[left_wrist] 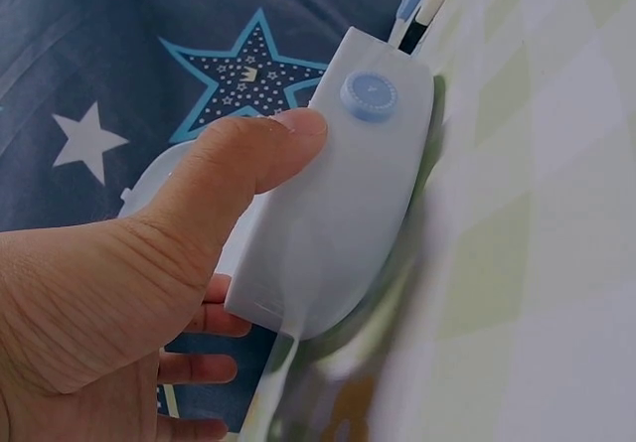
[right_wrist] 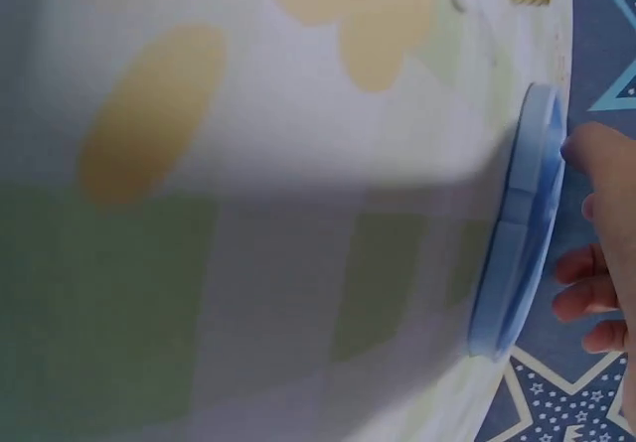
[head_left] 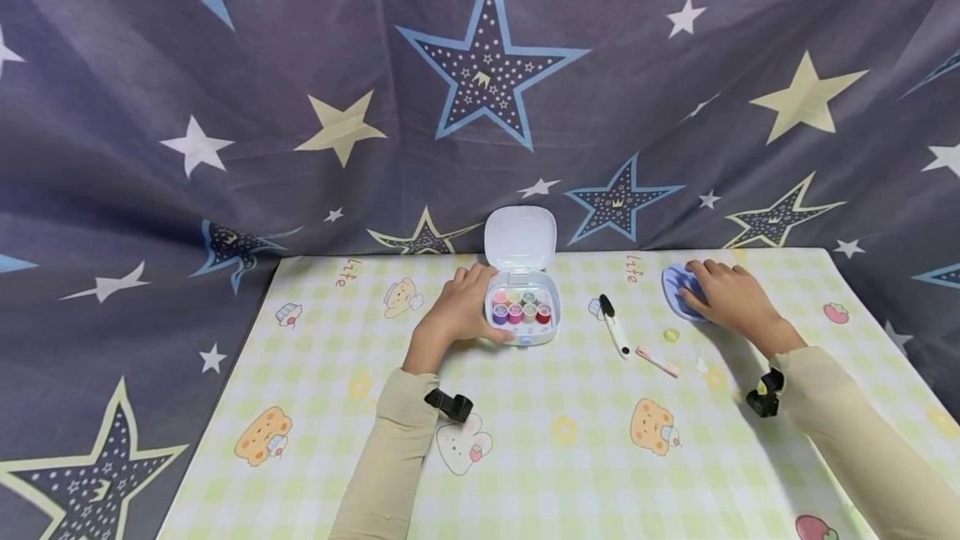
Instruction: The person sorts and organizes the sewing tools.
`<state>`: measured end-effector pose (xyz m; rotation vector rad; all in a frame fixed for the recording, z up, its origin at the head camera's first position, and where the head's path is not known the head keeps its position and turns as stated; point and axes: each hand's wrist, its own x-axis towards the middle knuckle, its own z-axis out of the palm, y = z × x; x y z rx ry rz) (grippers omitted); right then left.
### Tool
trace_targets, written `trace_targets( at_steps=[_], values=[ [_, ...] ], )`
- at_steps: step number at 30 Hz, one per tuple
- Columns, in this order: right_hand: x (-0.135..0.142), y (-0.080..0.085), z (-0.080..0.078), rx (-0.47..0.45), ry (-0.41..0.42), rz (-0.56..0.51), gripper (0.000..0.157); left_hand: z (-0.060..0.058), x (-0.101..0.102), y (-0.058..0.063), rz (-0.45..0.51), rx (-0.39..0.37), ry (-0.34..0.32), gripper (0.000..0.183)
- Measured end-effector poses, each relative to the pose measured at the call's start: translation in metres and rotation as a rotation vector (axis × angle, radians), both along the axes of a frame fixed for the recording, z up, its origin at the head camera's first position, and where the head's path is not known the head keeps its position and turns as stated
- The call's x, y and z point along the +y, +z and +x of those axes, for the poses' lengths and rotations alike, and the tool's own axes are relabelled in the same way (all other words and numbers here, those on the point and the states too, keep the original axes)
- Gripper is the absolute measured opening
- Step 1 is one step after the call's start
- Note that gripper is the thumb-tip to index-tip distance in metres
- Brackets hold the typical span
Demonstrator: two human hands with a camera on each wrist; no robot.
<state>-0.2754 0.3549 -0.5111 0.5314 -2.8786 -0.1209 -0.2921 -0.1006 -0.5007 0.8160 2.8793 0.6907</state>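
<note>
A small white sewing box [head_left: 536,338] stands with its lid [head_left: 520,237] raised behind it. Several colourful thread spools [head_left: 515,315] sit inside. My left hand [head_left: 463,307] holds the box at its left side, with the thumb across the front; in the left wrist view that thumb rests on the box's front [left_wrist: 338,194], beside a round blue button [left_wrist: 370,96]. At the right, my right hand [head_left: 727,294] is over a shallow blue oval tray [head_left: 675,283]. One fingertip meets its rim [right_wrist: 527,184] in the right wrist view, while the other fingers are loosely bent.
Between the hands lie a slim white tool with a black end [head_left: 613,326] and a small pink stick-like item [head_left: 657,362]. A checked cloth with cartoon prints covers the table [head_left: 525,473]. A star-patterned curtain [head_left: 262,65] hangs behind the table's far edge.
</note>
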Motion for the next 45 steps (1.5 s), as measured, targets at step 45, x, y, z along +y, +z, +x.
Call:
trace_targets(
  at_steps=[45],
  values=[
    [0.008,-0.019,-0.004,-0.099,-0.031,-0.006,0.038,0.002,-0.002,-0.002,0.026,-0.009,-0.001,0.112]
  ],
)
